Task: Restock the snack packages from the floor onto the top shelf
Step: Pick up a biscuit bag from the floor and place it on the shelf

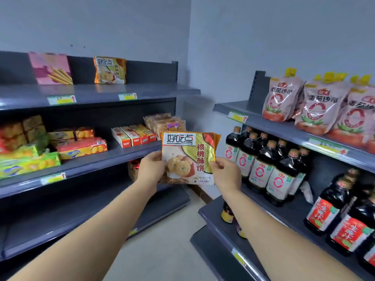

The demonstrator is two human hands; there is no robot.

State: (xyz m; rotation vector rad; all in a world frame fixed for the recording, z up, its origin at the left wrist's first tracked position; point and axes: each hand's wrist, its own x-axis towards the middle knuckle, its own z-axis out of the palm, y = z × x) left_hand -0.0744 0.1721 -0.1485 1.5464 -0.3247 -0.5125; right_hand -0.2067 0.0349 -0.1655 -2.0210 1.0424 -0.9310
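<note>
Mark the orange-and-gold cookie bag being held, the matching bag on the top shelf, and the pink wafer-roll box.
Held orange-and-gold cookie bag (187, 153): head view, front panel.
Matching bag on the top shelf (109, 70): head view, front centre.
Pink wafer-roll box (50, 67): head view, front face.

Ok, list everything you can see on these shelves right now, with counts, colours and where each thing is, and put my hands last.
Held cookie bag: one, orange and gold, in front of the left shelving.
Matching cookie bag: one, orange, left top shelf.
Pink box: one, pink, left top shelf, left of that bag.
Biscuit boxes: several, red, yellow and green, left middle shelf.
Tomato sauce pouches: three in view, pink and red, right top shelf.
Dark sauce bottles: many, count unclear, lower right shelves.
Left hand: grip on the held bag's left edge.
Right hand: grip on its right edge.
</note>
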